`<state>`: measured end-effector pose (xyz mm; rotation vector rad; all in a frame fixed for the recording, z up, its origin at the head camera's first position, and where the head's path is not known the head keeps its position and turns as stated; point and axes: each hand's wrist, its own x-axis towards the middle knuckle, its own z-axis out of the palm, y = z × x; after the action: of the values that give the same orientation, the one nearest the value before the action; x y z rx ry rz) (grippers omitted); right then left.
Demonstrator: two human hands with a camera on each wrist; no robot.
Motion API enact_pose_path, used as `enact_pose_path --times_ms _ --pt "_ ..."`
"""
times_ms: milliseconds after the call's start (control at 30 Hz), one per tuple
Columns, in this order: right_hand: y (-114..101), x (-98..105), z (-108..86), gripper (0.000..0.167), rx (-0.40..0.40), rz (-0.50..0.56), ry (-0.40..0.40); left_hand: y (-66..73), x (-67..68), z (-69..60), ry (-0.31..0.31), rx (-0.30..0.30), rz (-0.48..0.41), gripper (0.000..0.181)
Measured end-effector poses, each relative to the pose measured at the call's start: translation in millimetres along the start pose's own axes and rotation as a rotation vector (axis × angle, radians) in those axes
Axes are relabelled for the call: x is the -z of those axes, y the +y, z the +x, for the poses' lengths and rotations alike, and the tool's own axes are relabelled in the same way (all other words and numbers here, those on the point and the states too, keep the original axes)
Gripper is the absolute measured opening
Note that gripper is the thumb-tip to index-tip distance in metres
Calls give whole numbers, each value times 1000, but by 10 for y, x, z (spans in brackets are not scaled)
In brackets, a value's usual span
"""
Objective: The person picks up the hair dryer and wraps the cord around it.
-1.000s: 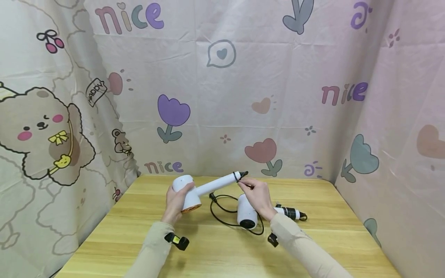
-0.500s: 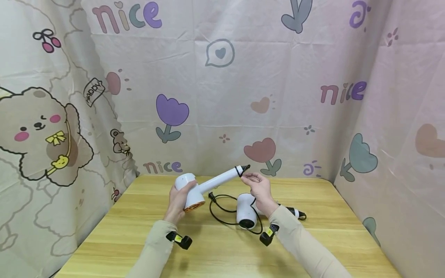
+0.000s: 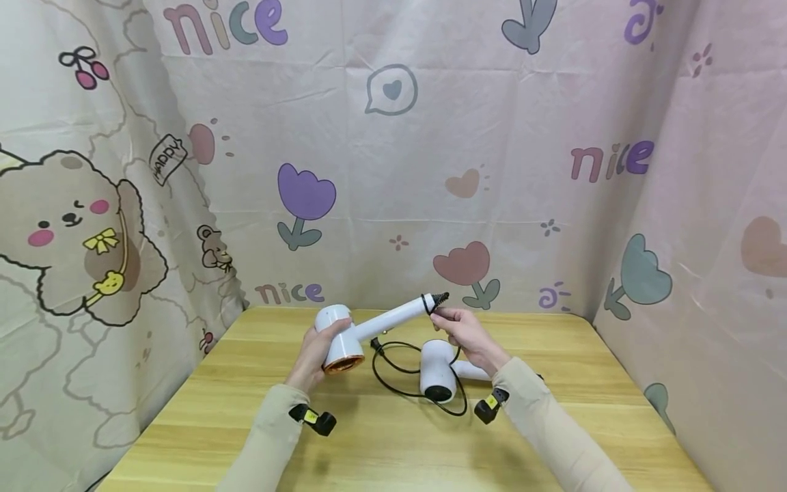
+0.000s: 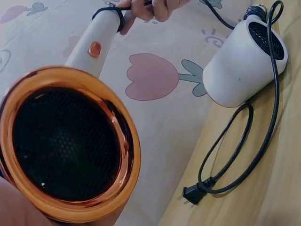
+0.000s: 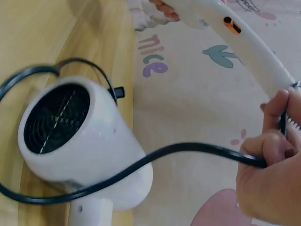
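My left hand (image 3: 312, 352) grips the barrel of a white hair dryer (image 3: 390, 322) above the table. A copper-orange rim (image 4: 129, 155) rings its dark outlet, and its handle slants up to the right. A black loop of cord circles the handle's end, beside a coiled strain relief. There my right hand (image 3: 468, 335) pinches the black power cord (image 5: 188, 147), fingers curled. From that hand the cord runs down across a second white hair dryer (image 3: 435, 369) lying on the table, then loops to a two-pin plug (image 4: 193, 193). My right forearm mostly hides the second dryer's handle end.
The wooden table (image 3: 369, 437) ends at a printed cloth backdrop (image 3: 393, 171), with more cloth on both sides. Black cameras (image 3: 316, 418) are strapped to both wrists. The cord's loop lies left of the second dryer.
The held dryer and my left hand have shifted slightly right and up. My right hand has moved a little right with the handle end, and its forearm now covers the second dryer's cord-wrapped handle end.
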<state>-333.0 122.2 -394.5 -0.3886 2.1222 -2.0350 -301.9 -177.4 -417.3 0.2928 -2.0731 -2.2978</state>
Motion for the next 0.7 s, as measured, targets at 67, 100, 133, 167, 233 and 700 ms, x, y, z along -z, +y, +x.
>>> enact_pose_path --times_ms 67,100,133,167,233,700 --pt "1 27 -16 45 -4 -7 -41 -22 16 3 -23 16 0 83" --pt "3 37 -25 45 -4 -18 -49 -37 25 9 -31 23 -2 82" --pt "5 48 -33 45 -5 -30 -59 -52 37 12 -39 26 -2 81" --pt "13 65 -37 46 -1 -50 -69 -64 47 15 -45 32 0 80" --pt "34 94 -43 48 11 -85 -81 -81 61 24 -60 41 1 79" --pt "83 210 -77 13 185 -224 -182 -155 176 17 -217 132 7 78"
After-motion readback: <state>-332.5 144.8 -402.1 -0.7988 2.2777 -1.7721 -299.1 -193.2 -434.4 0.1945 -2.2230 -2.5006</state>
